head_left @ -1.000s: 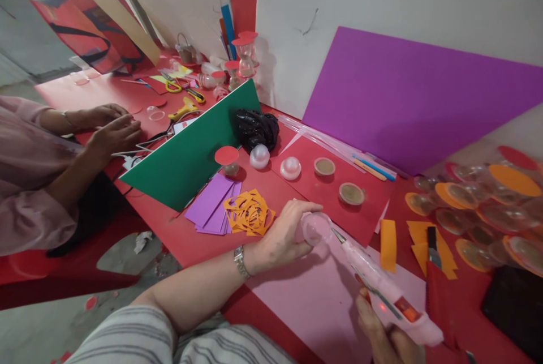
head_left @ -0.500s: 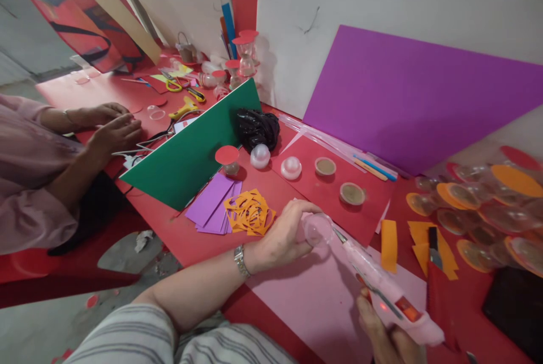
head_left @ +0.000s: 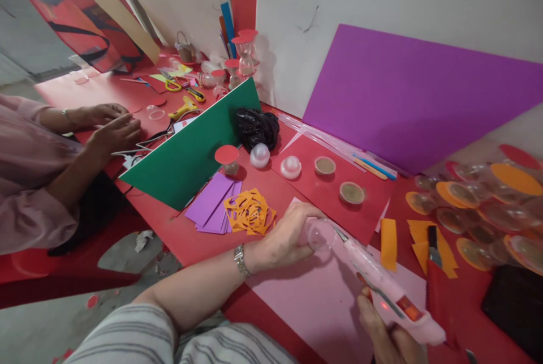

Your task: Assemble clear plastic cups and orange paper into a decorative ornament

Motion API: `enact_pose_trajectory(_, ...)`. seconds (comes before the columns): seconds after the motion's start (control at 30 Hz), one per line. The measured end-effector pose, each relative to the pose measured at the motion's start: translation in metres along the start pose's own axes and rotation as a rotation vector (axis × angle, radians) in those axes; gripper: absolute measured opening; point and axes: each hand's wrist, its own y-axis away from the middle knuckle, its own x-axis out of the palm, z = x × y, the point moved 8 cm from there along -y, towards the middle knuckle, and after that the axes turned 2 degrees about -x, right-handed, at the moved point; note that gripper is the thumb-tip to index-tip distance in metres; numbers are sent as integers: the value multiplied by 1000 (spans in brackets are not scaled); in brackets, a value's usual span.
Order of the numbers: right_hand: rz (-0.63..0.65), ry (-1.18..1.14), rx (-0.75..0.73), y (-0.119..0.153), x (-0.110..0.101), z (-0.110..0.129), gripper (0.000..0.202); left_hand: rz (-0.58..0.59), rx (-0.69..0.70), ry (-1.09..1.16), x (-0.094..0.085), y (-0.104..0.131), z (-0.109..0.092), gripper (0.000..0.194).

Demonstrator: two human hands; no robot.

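Observation:
My left hand [head_left: 292,234] is closed around a small clear plastic cup [head_left: 319,238], held above a pink sheet [head_left: 314,302] with its round rim towards the right. A pink glue gun [head_left: 382,285] is in my right hand [head_left: 382,330], its metal nozzle pointing up and left, close to the cup's rim. Whether the nozzle touches the rim I cannot tell. A small red light glows on the gun's side. Past my hands, two small cups with brown filling [head_left: 324,166] and a pearly white dome [head_left: 291,167] rest on a red sheet [head_left: 314,194].
To the right stand several hourglass-shaped cups with orange and red discs [head_left: 483,205], near a cutter knife [head_left: 433,248]. Orange paper cutouts [head_left: 250,212] and purple paper strips [head_left: 214,205] lie left of centre. Beyond a green board [head_left: 199,146] are another person's hands [head_left: 112,126].
The cup has tilted and shifted slightly in my left hand, with its rim a little lower. My right hand and the glue gun have barely moved.

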Motion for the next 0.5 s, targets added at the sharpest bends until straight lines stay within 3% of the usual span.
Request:
enact_pose_trajectory(0.1, 26, 8, -58, 2, 0, -3, 23, -16, 14, -2, -1, 0, 0, 40)
enact_pose_trajectory(0.3, -3, 269, -370, 21, 4, 4, 36, -41, -37, 13, -3, 0, 6, 46)
enact_pose_trajectory(0.4, 8, 303, -378, 24, 6, 3, 43, -21, -31, 5, -2, 1, 6, 47)
enact_pose_trajectory(0.5, 24, 216, -246, 18, 5, -1, 34, 1, -12, -14, 0, 1, 3, 42)
